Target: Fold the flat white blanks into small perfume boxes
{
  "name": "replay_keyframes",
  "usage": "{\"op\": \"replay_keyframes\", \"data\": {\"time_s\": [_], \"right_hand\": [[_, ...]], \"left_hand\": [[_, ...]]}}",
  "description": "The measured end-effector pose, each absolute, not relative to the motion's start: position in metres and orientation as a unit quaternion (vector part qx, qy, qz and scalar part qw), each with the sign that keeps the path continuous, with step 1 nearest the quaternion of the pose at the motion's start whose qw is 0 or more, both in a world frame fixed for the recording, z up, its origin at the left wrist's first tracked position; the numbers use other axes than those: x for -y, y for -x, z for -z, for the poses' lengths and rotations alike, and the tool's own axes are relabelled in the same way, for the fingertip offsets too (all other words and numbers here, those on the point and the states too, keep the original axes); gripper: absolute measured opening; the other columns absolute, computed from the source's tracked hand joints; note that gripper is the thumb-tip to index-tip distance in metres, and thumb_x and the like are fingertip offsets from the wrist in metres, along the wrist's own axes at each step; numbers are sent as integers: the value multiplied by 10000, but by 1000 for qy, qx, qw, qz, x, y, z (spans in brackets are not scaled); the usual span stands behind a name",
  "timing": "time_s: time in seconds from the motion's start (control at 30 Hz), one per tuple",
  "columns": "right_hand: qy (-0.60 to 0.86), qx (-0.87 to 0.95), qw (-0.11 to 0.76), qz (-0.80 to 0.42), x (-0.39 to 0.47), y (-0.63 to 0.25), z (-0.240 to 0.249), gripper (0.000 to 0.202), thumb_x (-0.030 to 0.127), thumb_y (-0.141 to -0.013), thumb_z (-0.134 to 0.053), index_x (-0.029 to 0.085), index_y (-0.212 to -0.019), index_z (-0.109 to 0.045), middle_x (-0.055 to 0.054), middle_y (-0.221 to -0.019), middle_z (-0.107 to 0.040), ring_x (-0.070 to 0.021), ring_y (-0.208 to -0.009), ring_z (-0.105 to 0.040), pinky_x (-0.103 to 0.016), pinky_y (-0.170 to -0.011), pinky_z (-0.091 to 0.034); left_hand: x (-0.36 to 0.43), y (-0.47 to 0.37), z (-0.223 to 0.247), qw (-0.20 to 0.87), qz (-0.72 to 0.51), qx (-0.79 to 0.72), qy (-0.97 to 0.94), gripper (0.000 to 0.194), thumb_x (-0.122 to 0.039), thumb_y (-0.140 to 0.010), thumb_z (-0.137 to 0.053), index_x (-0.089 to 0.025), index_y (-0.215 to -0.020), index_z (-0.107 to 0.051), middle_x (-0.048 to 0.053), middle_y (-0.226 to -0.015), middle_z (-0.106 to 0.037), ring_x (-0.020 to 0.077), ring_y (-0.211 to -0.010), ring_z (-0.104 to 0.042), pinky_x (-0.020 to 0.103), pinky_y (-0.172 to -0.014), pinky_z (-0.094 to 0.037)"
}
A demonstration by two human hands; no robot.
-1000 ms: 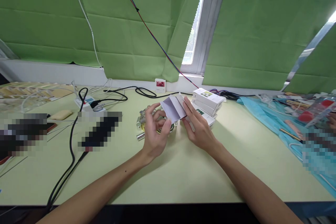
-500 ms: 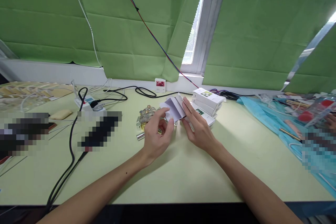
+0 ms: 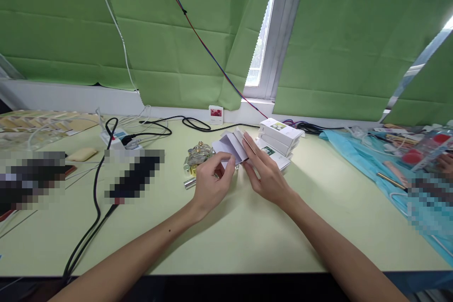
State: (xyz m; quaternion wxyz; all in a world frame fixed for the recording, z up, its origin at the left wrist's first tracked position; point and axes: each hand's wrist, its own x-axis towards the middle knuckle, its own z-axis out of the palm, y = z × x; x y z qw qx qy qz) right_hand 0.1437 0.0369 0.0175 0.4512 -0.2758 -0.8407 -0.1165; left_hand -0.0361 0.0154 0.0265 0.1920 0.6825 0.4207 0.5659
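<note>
A small white box (image 3: 231, 145) with its flaps open is held up over the table, its pale inside facing my left side. My right hand (image 3: 265, 170) grips its right side, fingers flat along the outer wall. My left hand (image 3: 214, 177) pinches the near edge of the box between thumb and forefinger. Glass bottles with gold caps (image 3: 199, 153) stand behind my left hand, partly hidden. A silver cylinder (image 3: 190, 182) lies beside them. Just right of the held box, several white boxes (image 3: 281, 132) are stacked.
Black cables (image 3: 101, 203) and a power strip (image 3: 122, 140) lie on the left, near blurred dark objects. A small box (image 3: 216, 114) leans at the wall. Blue sheeting (image 3: 357, 160) with clutter covers the right; another person's hand (image 3: 446, 165) shows there.
My left thumb and forefinger have closed together at the box's near edge. The box has tilted slightly and its flaps have shifted a little left.
</note>
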Motion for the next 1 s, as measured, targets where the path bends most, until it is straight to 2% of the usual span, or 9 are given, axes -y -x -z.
{"op": "replay_keyframes", "data": {"time_s": [0.23,1.0], "right_hand": [[275,846,443,114,-36,-144,-19,735,106,-1020,-426,253,-1655,-87,-139,-1676,-291,-295,-1451,-485,-472,-1090,-544],[266,857,430,99,-34,-143,-19,735,100,-1014,-430,235,-1654,-92,-127,-1692,-251,-301,-1494,-424,-488,-1136,-512]], "left_hand": [[-17,36,-24,172,-567,-431,-681,159,-353,-921,-634,-212,-849,-654,-4,-769,-676,101,-522,-512,242,-526,-442],[-16,35,-23,119,-570,-422,-694,142,-325,-906,-682,-205,-836,-652,-25,-778,-698,70,-500,-491,233,-532,-455]]}}
